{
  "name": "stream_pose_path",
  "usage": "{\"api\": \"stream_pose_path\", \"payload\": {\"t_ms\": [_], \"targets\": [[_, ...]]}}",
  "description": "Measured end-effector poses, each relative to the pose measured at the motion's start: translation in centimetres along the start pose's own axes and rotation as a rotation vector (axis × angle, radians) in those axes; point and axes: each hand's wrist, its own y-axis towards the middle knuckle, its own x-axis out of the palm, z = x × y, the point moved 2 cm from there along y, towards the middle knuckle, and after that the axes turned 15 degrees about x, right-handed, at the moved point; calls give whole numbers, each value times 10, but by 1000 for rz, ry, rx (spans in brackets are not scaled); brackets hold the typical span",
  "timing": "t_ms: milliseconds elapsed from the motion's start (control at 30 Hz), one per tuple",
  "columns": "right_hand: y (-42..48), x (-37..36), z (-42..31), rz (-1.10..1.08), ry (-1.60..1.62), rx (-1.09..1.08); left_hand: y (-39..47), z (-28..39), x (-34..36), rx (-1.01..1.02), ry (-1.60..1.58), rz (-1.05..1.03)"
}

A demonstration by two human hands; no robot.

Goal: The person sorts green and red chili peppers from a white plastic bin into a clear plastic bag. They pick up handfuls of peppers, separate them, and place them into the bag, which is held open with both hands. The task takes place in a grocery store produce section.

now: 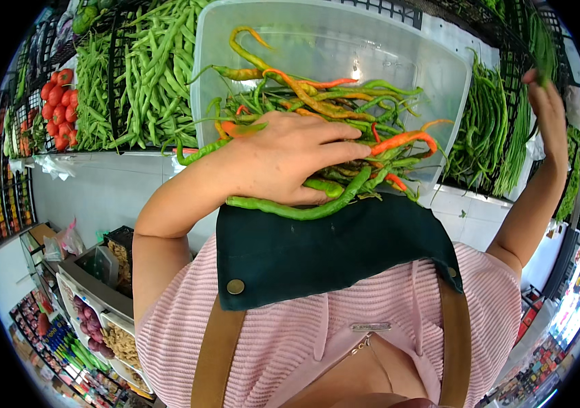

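Note:
My left hand (295, 155) lies across a large bunch of long chili peppers (330, 104) in green, orange and red, gripping it close to my apron. A thick green pepper (295, 210) curves below my fingers. Beneath and beyond the bunch is a clear plastic tub (315, 43); the peppers hide much of its near side. My right hand (547, 109) is raised far to the right, with blurred green produce (542, 56) at its fingertips. Blur hides whether these fingers hold it.
Left of the tub are crates of green beans (159, 76), smaller green pods (93, 92) and tomatoes (60, 109). Long green peppers (481, 117) lie right of it. My dark apron (330, 250) is near the tub. Onions (91, 326) and ginger (121, 344) sit behind at left.

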Motion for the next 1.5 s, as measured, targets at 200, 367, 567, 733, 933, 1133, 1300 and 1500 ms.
{"api": "stream_pose_path", "payload": {"t_ms": [200,367,567,733,933,1133,1300,1500], "targets": [[-56,50,-21,166,-225,-325,8,-4,-3,31,-8,-14],[-83,111,-95,-235,-75,-682,6,2,-4,3,-28,-23],[-55,173,-106,-401,-399,-793,5,1,-3,22,-27,-3],[-47,195,-106,-351,-507,-869,8,4,-6,-157,-20,-107],[-49,194,-111,-274,-434,-1044,11,8,-8,-215,-11,-231],[-48,179,-109,-240,-540,-1038,10,14,-13,-83,84,-209],[-47,108,-135,-74,-678,-936,4,17,-8,-11,157,-104],[-43,47,-113,-27,-521,-741,6,15,-10,-23,136,-147]]}}
